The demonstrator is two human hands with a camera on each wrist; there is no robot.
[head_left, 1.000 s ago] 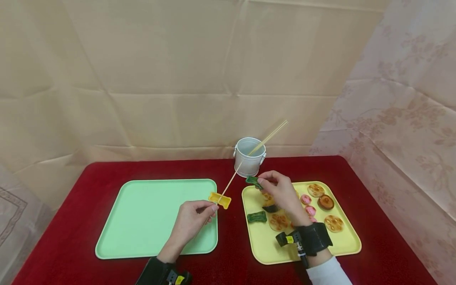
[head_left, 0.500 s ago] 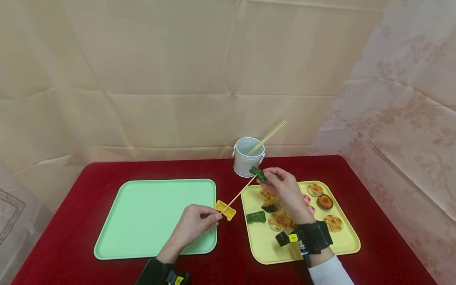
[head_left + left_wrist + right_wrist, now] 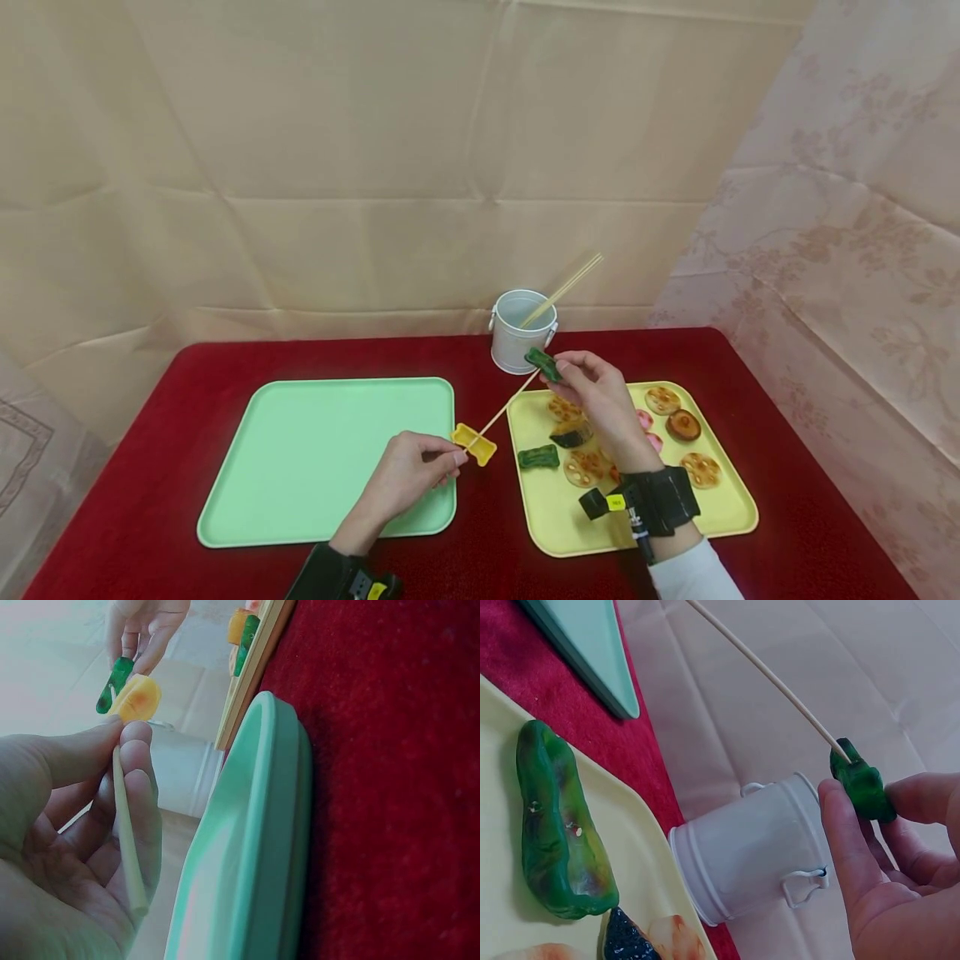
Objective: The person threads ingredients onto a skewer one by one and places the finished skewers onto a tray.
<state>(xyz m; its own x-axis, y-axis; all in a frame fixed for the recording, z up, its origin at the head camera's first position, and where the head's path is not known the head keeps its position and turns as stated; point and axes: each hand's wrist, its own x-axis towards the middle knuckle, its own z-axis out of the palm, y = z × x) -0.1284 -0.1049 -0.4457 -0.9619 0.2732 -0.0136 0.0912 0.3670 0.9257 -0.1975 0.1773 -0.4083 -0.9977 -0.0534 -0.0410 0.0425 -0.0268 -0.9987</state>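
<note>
My left hand (image 3: pixel 408 479) pinches a thin wooden skewer (image 3: pixel 510 403) near its lower end, over the green tray's right edge. A curved yellow food piece (image 3: pixel 474 444) is threaded on the skewer just above those fingers. My right hand (image 3: pixel 600 407) pinches a green pepper (image 3: pixel 542 364) between thumb and fingers, above the yellow tray's far left corner. In the right wrist view, the skewer's tip meets the side of this pepper (image 3: pixel 864 786). The left wrist view shows the skewer's butt end (image 3: pixel 129 840) running down along the left palm.
A pale green tray (image 3: pixel 315 467) lies at left. The yellow tray (image 3: pixel 577 525) at right holds another green pepper (image 3: pixel 538 457), lotus root slices (image 3: pixel 701 471), a mushroom (image 3: pixel 683 425) and pink pieces. Behind stands a white bucket (image 3: pixel 517 346) with skewers (image 3: pixel 566 287) leaning in it.
The skewer has tipped lower to the right, and its tip has met the green pepper. My right hand has lifted the pepper slightly rightward. Over the last half second both hands stay nearly still.
</note>
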